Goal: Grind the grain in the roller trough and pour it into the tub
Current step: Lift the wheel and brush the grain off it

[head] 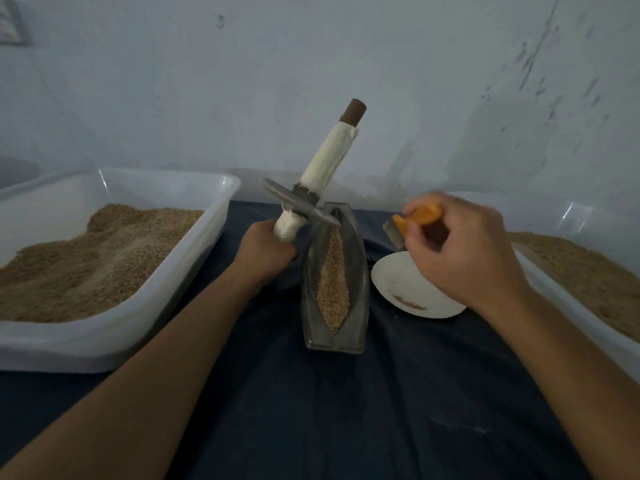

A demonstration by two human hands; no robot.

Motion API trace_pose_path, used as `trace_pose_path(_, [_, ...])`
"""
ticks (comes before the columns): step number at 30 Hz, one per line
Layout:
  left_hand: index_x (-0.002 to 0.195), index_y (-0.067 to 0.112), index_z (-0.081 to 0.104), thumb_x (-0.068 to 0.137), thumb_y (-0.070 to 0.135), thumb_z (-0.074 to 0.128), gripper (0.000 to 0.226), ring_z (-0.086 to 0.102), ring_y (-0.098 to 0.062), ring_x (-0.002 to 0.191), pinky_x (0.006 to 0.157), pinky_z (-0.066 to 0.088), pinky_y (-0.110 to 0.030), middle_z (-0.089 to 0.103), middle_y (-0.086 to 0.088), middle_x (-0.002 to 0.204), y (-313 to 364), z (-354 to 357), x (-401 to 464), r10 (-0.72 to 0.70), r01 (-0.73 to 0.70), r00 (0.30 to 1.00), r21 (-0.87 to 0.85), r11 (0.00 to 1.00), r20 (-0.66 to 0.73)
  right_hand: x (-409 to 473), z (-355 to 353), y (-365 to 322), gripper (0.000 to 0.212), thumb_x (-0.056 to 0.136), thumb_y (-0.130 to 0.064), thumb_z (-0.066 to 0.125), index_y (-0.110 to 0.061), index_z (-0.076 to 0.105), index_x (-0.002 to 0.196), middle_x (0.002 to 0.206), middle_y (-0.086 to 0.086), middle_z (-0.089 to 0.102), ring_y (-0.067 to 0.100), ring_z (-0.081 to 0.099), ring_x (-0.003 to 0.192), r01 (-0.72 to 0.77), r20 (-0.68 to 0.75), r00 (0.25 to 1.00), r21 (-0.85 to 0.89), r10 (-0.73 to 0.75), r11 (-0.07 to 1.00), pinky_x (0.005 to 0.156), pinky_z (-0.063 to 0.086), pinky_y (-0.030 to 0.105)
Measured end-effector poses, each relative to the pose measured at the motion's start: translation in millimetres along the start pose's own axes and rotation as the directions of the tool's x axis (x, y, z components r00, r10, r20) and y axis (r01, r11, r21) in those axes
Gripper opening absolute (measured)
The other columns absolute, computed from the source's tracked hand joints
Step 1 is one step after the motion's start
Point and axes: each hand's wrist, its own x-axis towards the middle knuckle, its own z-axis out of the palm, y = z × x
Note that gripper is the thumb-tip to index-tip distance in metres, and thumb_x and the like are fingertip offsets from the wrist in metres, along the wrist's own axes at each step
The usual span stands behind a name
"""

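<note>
Tubs come first by size: two translucent white plastic ones sit on the dark cloth point(311, 410), one on each side of the trough. Left of the trough, the near tub point(114, 327) holds a heaped bed of brown ground grain point(86, 265). Right of the trough, the second tub point(588, 327) is partly cut off by the frame edge and holds a similar brown heap point(588, 271).

One roller trough point(334, 278) stands between them, a grey metal boat-shaped vessel with its long axis running straight away from the person toward the wall, both ends tapering. A narrow strip of pale tan whole grain point(333, 282) lies along its groove.

One roller point(294, 202) is lifted at the trough's far end, its grey disc tilted. Its axle handle runs up and to the right, wrapped in cream cloth with a brown tip. The left hand point(266, 254) curls around the lower wrapped handle end, just left of the trough.

One white dish point(408, 289) lies just right of the trough with a thin smear of brown powder in it.

Above the dish, the right hand point(464, 251) pinches one small orange-handled scraper point(419, 218), its grey blade pointing left toward the trough.
</note>
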Motion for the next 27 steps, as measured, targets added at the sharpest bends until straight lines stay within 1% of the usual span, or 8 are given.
trace_pose_path(3, [0.077,0.017,0.061,0.077,0.005,0.069,0.014,0.053,-0.011,0.051,0.042,0.035,-0.022,0.058,0.004,0.060,-1,0,0,-0.006,0.006,1.000,-0.019,1.000,0.006,24,18,-16,0.003,0.091,-0.023,0.065,-0.023,0.067,0.093,0.069,-0.017,0.063,0.000,0.064,0.068,-0.134,-0.138,0.978,0.154,0.155,0.979,0.060,0.045,0.007])
trace_pose_path(6, [0.077,0.019,0.061,0.076,0.004,0.069,0.017,0.055,-0.012,0.055,0.047,0.039,-0.025,0.059,0.003,0.062,-1,0,-1,-0.007,0.007,1.000,-0.047,0.999,0.007,41,46,-28,0.005,0.092,-0.022,0.063,-0.022,0.068,0.091,0.067,-0.015,0.063,0.000,0.063,0.065,-0.162,-0.132,0.971,0.246,0.199,0.956,0.057,0.045,0.008])
trace_pose_path(11, [0.072,0.021,0.057,0.076,0.003,0.069,0.022,0.055,-0.012,0.055,0.047,0.039,-0.026,0.057,0.005,0.060,-5,-1,0,-0.012,0.012,1.000,-0.088,0.996,-0.007,44,87,-23,0.013,0.100,-0.022,0.059,-0.016,0.066,0.092,0.071,-0.004,0.065,0.008,0.063,0.064,-0.259,-0.056,0.960,0.193,0.274,0.946,0.061,0.055,0.027])
trace_pose_path(16, [0.074,0.018,0.059,0.074,0.005,0.070,0.017,0.056,-0.012,0.055,0.048,0.041,-0.029,0.057,0.007,0.056,-9,1,2,-0.016,0.013,0.999,-0.120,0.993,-0.029,29,96,-12,0.022,0.102,-0.023,0.056,-0.012,0.065,0.085,0.065,0.002,0.062,0.011,0.060,0.061,-0.363,0.044,0.931,0.208,0.362,0.908,0.052,0.046,0.022])
trace_pose_path(21, [0.073,0.017,0.058,0.073,0.006,0.070,0.017,0.056,-0.012,0.057,0.051,0.042,-0.030,0.058,0.004,0.060,-10,2,2,-0.007,0.002,0.999,-0.128,0.992,-0.042,32,76,-11,0.036,0.097,-0.019,0.054,0.006,0.054,0.072,0.064,0.022,0.059,0.033,0.057,0.057,-0.440,0.098,0.897,0.272,0.430,0.856,0.051,0.045,0.044])
trace_pose_path(23, [0.073,0.017,0.059,0.073,0.006,0.070,0.015,0.054,-0.009,0.054,0.050,0.042,-0.028,0.057,0.008,0.056,-10,2,1,0.001,-0.006,0.999,-0.126,0.992,-0.044,32,73,-11,0.036,0.098,-0.020,0.053,0.004,0.053,0.071,0.061,0.017,0.058,0.023,0.052,0.049,-0.423,0.059,0.902,0.305,0.427,0.853,0.047,0.042,0.038])
trace_pose_path(25, [0.074,0.018,0.060,0.073,0.007,0.070,0.014,0.054,-0.008,0.054,0.049,0.042,-0.027,0.059,0.009,0.056,-10,2,-1,0.007,-0.013,0.999,-0.121,0.993,-0.050,31,73,-10,0.035,0.101,-0.021,0.052,-0.004,0.054,0.071,0.055,0.006,0.056,0.008,0.050,0.046,-0.393,-0.003,0.909,0.333,0.417,0.857,0.043,0.039,0.022])
trace_pose_path(27, [0.076,0.020,0.061,0.074,0.008,0.070,0.015,0.057,-0.009,0.057,0.051,0.043,-0.027,0.061,0.007,0.062,-10,2,-2,0.013,-0.019,0.998,-0.113,0.993,-0.057,29,78,-11,0.029,0.103,-0.023,0.053,-0.010,0.059,0.078,0.059,0.000,0.058,0.007,0.055,0.052,-0.364,-0.007,0.923,0.312,0.385,0.878,0.048,0.042,0.018])
